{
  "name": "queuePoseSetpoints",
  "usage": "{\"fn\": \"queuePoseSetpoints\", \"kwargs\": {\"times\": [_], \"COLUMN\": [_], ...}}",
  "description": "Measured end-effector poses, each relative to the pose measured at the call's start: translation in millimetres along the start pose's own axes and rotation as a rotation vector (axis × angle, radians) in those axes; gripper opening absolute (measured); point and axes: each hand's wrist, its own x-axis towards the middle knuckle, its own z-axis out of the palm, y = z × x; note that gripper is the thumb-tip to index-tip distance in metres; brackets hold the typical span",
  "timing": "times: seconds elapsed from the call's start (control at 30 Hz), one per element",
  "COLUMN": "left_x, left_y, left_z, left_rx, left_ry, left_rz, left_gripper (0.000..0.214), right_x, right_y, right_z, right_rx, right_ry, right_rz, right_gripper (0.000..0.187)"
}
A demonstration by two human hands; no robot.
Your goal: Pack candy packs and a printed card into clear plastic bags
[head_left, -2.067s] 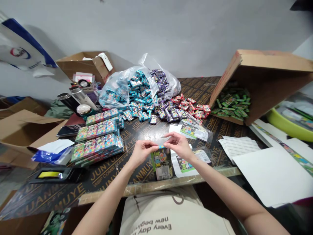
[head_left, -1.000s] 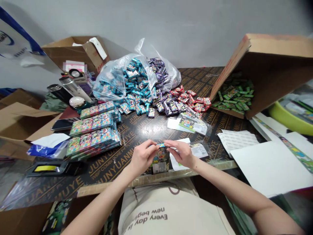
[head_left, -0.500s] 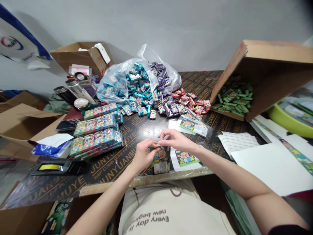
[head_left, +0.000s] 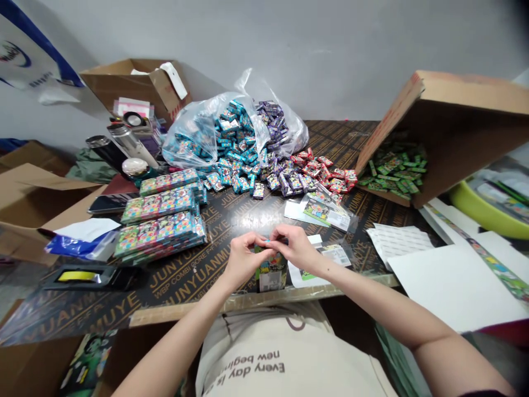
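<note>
Just in from the table's front edge is a dark printed packet (head_left: 271, 274) with green lettering and a pale panel. My left hand (head_left: 247, 255) and my right hand (head_left: 294, 249) meet at its top end, thumbs and fingertips pinched together. A tiny bit of blue shows between the fingertips, too small to name. The fingers hide the packet's upper end, so which part each hand grips is partly covered. To the right of my right hand, white paper and clear printed packaging (head_left: 336, 252) lie partly under my forearm.
Stacked printed packs (head_left: 159, 231) stand left, near a tape dispenser (head_left: 88, 277). Behind are plastic bags (head_left: 190, 138) of small blue and purple boxes, with loose red boxes (head_left: 316, 165) alongside. A tilted carton (head_left: 463, 118) holds green ones. White sheets (head_left: 450, 275) lie right.
My right hand has come down slightly and its fingers have closed in against my left fingertips at the packet's top. The view has shifted a little.
</note>
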Motion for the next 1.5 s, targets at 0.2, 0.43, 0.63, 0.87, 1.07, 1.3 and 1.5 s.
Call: {"fn": "queuePoseSetpoints", "kwargs": {"times": [0.2, 0.43, 0.63, 0.87, 1.07, 1.3, 1.5], "left_x": [-6.9, -39.5, -39.2, -8.0, -13.0, -8.1, 7.1], "left_y": [-3.7, -10.8, -16.9, -83.6, -60.4, -55.9, -17.9], "left_z": [9.8, 11.7, -89.4, -146.8, -120.3, -66.2, -6.5], "left_rx": [0.000, -0.224, 0.492, 1.129, 1.052, 0.643, -0.082], "left_ry": [0.090, -0.002, 0.265, 0.105, 0.179, 0.056, 0.089], "left_rz": [-0.070, -0.207, 0.132, -0.024, 0.070, 0.117, -0.040], "left_gripper": [0.018, 0.026, 0.036, 0.058, 0.060, 0.045, 0.081], "right_x": [-0.4, 1.3, -4.4, 10.2, 4.7, 6.7, 17.0], "right_y": [4.4, 37.6, 91.7, 148.5, 178.9, 161.8, 69.2], "right_z": [12.5, 8.7, 8.7, -39.1, -98.9, -114.8, -51.3], "right_rx": [0.537, 0.877, 0.339, -0.708, -0.940, -0.936, -0.489], "right_ry": [0.119, 0.118, 0.299, 0.192, -0.130, -0.237, 0.215], "right_rz": [0.316, 0.646, 0.429, 0.368, 0.511, 0.429, 0.025], "right_gripper": [0.034, 0.034, 0.039, 0.049, 0.064, 0.045, 0.045]}}
